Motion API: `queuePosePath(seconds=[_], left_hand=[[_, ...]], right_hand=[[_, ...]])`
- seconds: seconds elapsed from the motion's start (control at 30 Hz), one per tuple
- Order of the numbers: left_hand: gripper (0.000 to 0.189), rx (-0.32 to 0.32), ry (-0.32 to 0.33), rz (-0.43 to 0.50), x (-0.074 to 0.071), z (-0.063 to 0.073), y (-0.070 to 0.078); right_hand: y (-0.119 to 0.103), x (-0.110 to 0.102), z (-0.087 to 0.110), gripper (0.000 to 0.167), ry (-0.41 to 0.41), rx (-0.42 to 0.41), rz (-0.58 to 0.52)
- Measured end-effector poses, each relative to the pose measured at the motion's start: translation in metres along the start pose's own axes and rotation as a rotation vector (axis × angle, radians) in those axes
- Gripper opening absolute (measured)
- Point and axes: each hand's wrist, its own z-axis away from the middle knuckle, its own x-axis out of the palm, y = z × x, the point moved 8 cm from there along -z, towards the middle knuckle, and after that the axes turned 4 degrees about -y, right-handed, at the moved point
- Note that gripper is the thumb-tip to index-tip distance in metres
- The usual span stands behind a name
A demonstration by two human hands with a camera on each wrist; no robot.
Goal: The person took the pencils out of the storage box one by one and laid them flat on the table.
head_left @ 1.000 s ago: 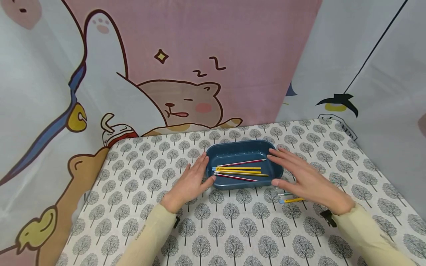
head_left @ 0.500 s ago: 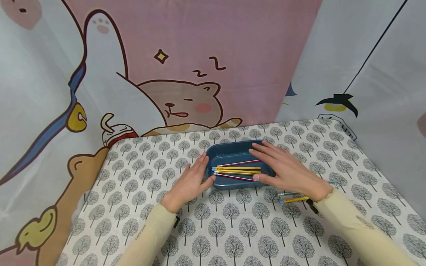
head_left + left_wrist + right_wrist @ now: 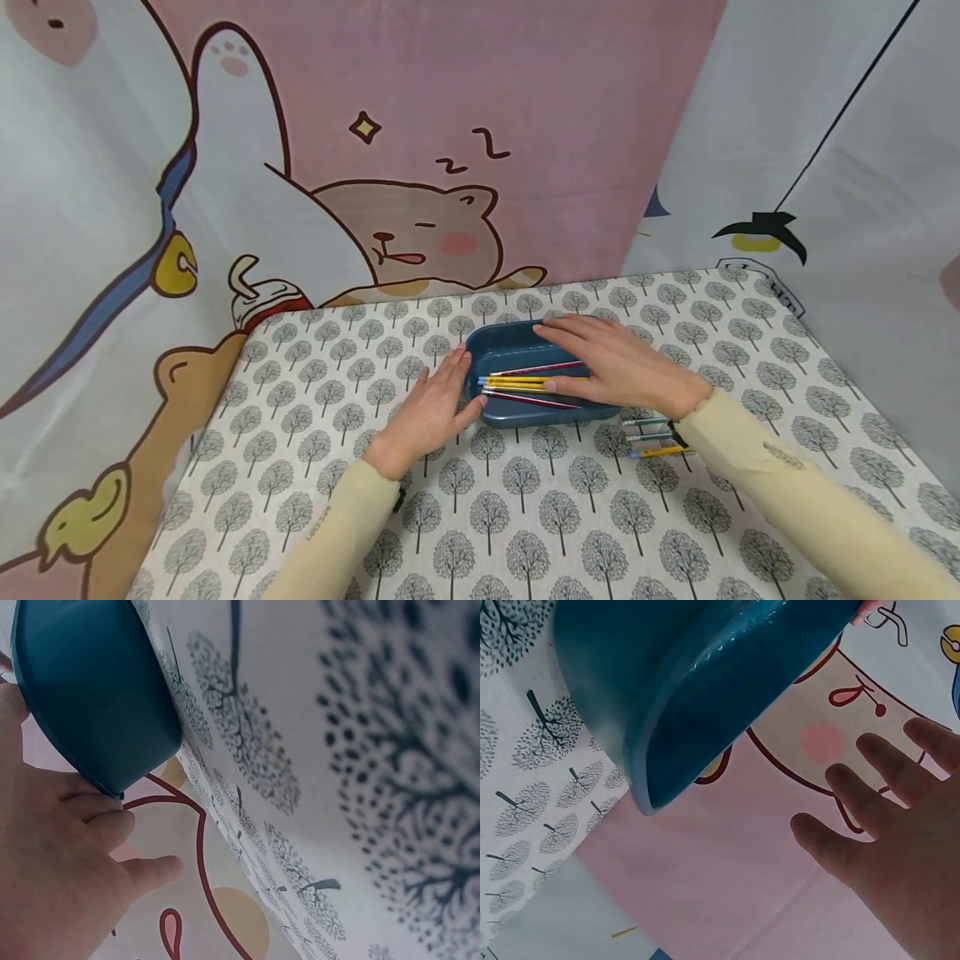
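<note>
A dark blue oblong tray sits on the table, with several yellow pencils and red pencils lying lengthwise in it. At its left end my left hand rests on the rim, thumb at the near corner and fingertips along the end; the left wrist view shows the fingers touching the edge of the tray. Over the right half of the tray hovers my right hand, fingers spread and holding nothing. In the right wrist view the right hand's fingers stand apart from the tray wall. That hand hides the tray's right end.
Right of the tray, a yellow pencil and greenish pencils lie on the tree-print tablecloth, partly under my right sleeve. A pink cartoon curtain hangs behind the table.
My right hand has moved left from the tray's right end to above its inside, uncovering more of the loose pencils on the cloth. The left hand and the tray stay put.
</note>
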Motion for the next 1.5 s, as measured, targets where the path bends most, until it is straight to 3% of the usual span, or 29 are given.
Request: queuePosePath(seconds=[0.7, 1.0, 1.23, 1.5], left_hand=[[0.082, 0.012, -0.001, 0.008, 0.0, -0.001, 0.0], [0.078, 0.011, 0.007, 0.013, 0.002, 0.0, 0.0], [0.08, 0.006, -0.002, 0.0, 0.002, 0.0, 0.0], [0.079, 0.011, -0.007, 0.016, 0.003, 0.0, 0.0]], right_hand=[[0.001, 0.016, -0.05, 0.076, -0.15, -0.034, -0.058], [0.002, 0.026, -0.062, 0.073, -0.246, -0.006, -0.108], [0.007, 0.031, -0.071, 0.077, -0.265, 0.012, -0.11], [0.006, 0.042, -0.079, 0.068, -0.31, -0.032, -0.113]])
